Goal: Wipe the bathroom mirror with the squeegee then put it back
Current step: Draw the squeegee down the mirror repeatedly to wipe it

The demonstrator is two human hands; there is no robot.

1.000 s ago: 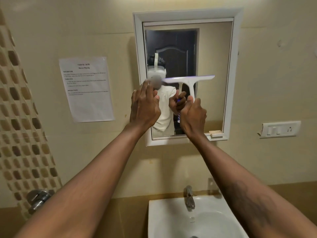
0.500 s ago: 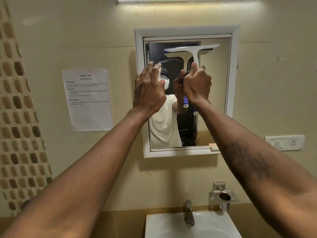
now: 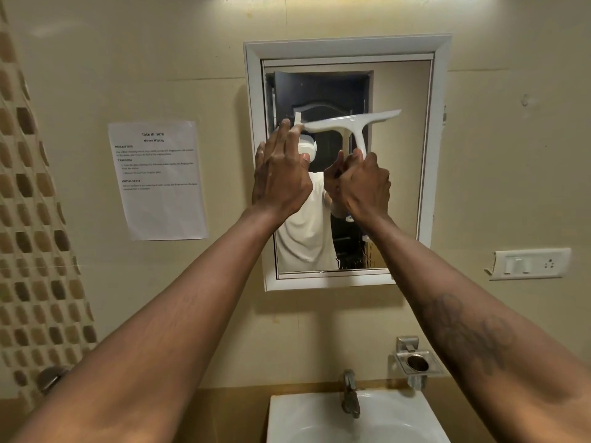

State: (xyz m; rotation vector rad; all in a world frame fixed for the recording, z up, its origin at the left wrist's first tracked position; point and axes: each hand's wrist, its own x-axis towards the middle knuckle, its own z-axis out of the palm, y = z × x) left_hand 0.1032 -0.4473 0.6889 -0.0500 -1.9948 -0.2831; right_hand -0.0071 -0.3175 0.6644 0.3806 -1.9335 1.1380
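A white-framed bathroom mirror (image 3: 399, 155) hangs on the beige wall. The white squeegee (image 3: 351, 123) lies against the glass in the upper middle, its blade tilted up to the right. My right hand (image 3: 364, 187) is closed around the squeegee's handle below the blade. My left hand (image 3: 281, 174) rests with flat, spread fingers on the mirror's left side, its fingertips at the blade's left end. The mirror reflects a person in a white shirt and a dark door.
A printed task sheet (image 3: 158, 179) is stuck to the wall left of the mirror. A switch plate (image 3: 531, 263) sits at right. Below are a white sink (image 3: 307, 417), a metal tap (image 3: 350, 394) and a metal holder (image 3: 415, 362).
The squeegee rose from mid-mirror to near the top, then came partway back down. Both hands moved with it.
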